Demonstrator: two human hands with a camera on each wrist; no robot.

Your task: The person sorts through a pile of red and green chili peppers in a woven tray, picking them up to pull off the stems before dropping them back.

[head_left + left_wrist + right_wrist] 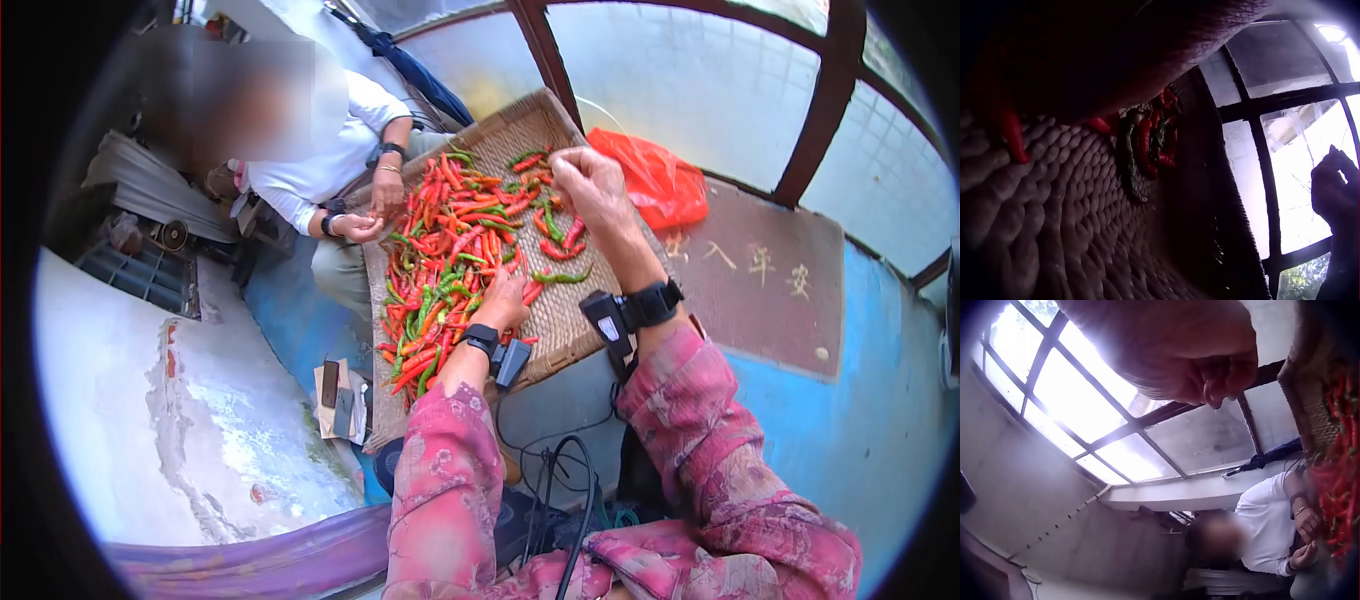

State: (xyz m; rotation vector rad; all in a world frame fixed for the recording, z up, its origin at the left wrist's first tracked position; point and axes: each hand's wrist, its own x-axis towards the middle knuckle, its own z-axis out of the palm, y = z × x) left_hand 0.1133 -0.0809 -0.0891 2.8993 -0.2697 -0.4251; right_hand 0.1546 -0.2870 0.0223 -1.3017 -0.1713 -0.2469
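Under the left hand (503, 300), whose loosely bent fingers rested on them, lay the chillies (450, 240), heaped red and green on a woven tray (565, 320). Beyond it the right hand (590, 185) was raised over the heap's far end, fingertips bunched; what they pinched could not be told. Most chillies lay in one mixed heap, with few apart beside it, so the work appeared little advanced. Opposite, a second person (330, 150) handled chillies; a red bag (655, 180) lay past the tray.

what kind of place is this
Probably a home entryway or porch: a woven tray of red and green chillies, a doormat on the blue floor, and framed glass panels behind.
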